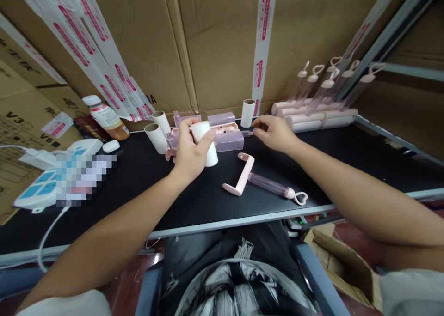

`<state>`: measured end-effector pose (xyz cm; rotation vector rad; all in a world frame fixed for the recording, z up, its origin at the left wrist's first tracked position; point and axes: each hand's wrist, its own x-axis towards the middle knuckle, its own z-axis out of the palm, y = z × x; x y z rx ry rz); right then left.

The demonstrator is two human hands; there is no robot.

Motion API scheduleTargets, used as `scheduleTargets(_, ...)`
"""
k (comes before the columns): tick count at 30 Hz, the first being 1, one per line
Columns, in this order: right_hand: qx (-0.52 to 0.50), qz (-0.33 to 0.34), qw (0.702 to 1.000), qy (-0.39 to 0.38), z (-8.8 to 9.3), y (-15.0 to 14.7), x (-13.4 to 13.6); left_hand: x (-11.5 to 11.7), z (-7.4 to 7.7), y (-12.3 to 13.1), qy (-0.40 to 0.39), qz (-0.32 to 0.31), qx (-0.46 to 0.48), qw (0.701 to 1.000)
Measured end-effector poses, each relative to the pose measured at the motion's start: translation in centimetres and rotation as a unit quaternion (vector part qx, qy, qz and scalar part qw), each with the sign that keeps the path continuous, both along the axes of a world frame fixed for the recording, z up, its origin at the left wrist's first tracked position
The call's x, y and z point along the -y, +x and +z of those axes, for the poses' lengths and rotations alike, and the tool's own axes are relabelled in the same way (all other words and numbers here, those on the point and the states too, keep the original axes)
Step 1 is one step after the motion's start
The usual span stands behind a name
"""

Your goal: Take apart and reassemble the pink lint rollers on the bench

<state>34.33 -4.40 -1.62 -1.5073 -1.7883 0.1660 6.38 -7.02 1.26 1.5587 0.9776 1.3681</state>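
My left hand is wrapped round a white paper roll, held tilted above the black tabletop. Beneath and beside it lie pink plastic parts and translucent purple covers, partly hidden by the hand. The fingertips of my right hand are pinched at the thin end of a translucent purple piece. Closer to me rest a pink U-shaped bracket and a purple tube handle with a heart-shaped loop.
White rolls with cardboard cores stand at the back; two more are at left. Several pink rollers with heart handles are stacked back right. A bottle and a power strip sit left. Cardboard boxes wall the back.
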Motion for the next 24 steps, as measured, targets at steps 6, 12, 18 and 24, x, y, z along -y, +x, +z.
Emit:
scheduleTargets(6, 0.110, 0.009, 0.990, -0.088, -1.9, 1.6, -3.0, 0.4, 1.1, -0.3, 0.019, 0.015, 0.017, 1.000)
scheduleTargets(12, 0.083, -0.004, 0.992, -0.094, -2.1, 1.1, -3.0, 0.5, 1.3, -0.6, 0.036, 0.010, 0.014, 0.999)
scheduleTargets(18, -0.052, 0.014, 0.998, -0.036, -1.1, 0.8, -3.1, 0.3, 1.6, -1.0, 0.026, 0.018, 0.019, 0.999)
scheduleTargets(24, -0.074, 0.040, 0.996, 0.011, 1.4, -1.7, -3.2, 0.3, 2.1, -1.1, 0.045, 0.025, 0.043, 0.998)
